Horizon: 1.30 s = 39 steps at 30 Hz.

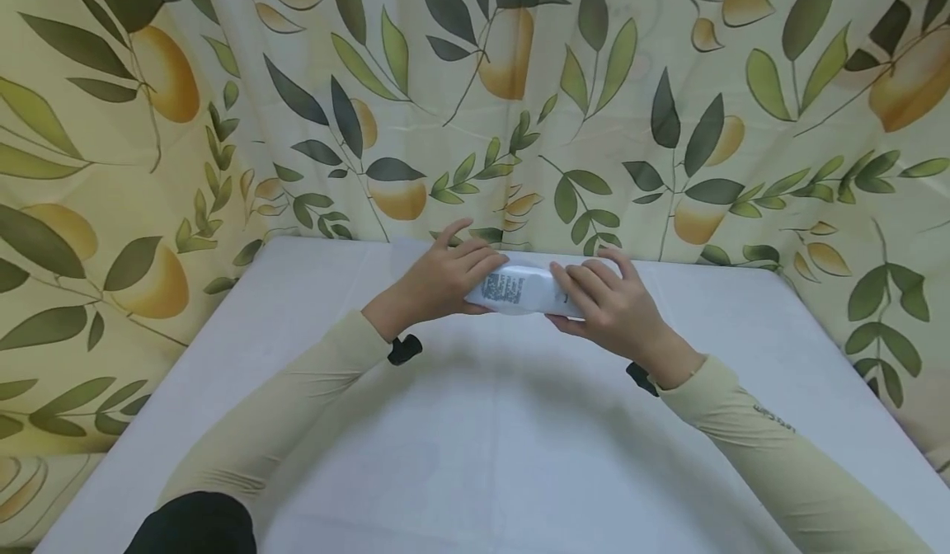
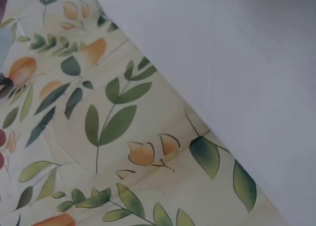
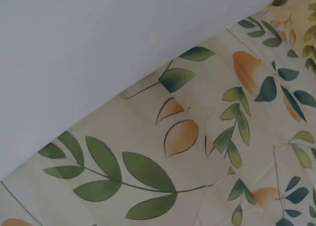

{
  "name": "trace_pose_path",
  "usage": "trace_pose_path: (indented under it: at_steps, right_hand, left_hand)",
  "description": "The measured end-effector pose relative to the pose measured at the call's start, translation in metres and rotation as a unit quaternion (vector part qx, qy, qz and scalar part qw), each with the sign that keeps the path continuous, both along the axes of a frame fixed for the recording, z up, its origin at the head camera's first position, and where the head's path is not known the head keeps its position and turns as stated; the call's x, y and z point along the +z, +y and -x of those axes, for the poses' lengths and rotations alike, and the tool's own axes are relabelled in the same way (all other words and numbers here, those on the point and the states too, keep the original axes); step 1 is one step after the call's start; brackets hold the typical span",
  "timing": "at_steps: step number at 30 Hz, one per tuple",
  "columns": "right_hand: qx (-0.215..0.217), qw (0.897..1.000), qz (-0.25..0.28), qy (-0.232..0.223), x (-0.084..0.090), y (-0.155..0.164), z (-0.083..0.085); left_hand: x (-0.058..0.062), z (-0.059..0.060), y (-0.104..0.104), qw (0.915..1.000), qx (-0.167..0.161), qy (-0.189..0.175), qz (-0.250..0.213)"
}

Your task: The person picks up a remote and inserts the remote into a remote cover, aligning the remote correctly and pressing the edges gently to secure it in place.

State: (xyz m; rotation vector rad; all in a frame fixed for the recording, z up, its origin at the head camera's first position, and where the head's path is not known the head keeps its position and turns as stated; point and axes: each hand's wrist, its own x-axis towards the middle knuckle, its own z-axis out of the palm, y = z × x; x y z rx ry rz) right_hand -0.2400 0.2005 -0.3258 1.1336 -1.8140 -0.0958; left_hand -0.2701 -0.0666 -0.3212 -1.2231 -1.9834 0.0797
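A white container with grey printed text [image 1: 515,288] lies lengthwise between both hands in the head view, over the far part of the table. My left hand [image 1: 449,278] grips its left end, with the thumb below and the fingers across the top. At the other end my right hand [image 1: 612,302] holds it the same way, covering that end. Neither wrist view shows the container clearly; tabletop and patterned cloth fill both.
A white-covered table [image 1: 475,455] spreads beneath the arms. Behind it hangs a curtain [image 1: 460,125] printed with leaves and yellow fruit, close to the far edge. A dark rounded object [image 1: 195,525] overlaps the left sleeve at lower left.
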Motion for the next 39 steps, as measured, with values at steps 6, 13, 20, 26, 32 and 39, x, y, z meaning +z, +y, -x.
trace_pose_path:
  at_steps: [6, 13, 20, 26, 32, 39]
  right_hand:
    - [-0.054, 0.998, -0.002, -0.03, 0.002, 0.005, -0.004]
    - [-0.089, 0.995, -0.005, -0.051, 0.003, 0.017, -0.008]
    - [-0.056, 0.998, 0.019, 0.009, -0.003, 0.019, -0.014]
    - [-0.019, 0.999, 0.039, 0.022, -0.006, 0.014, -0.013]
    - [-0.015, 0.999, 0.032, 0.013, -0.009, 0.013, -0.008]
    - [-0.035, 0.997, 0.07, 0.022, -0.01, 0.002, -0.01]
  left_hand:
    - [0.003, -0.008, 0.001, 0.9987, 0.049, 0.012, 0.008]
    - [0.004, -0.021, -0.004, 0.9962, 0.066, -0.053, -0.023]
    - [0.007, -0.026, 0.002, 0.9945, 0.054, 0.008, -0.09]
    - [-0.001, -0.024, 0.005, 0.9928, 0.005, 0.014, -0.119]
    - [-0.003, -0.019, 0.013, 0.9861, -0.04, -0.005, -0.162]
    - [0.002, -0.018, 0.02, 0.9817, 0.008, 0.05, -0.183]
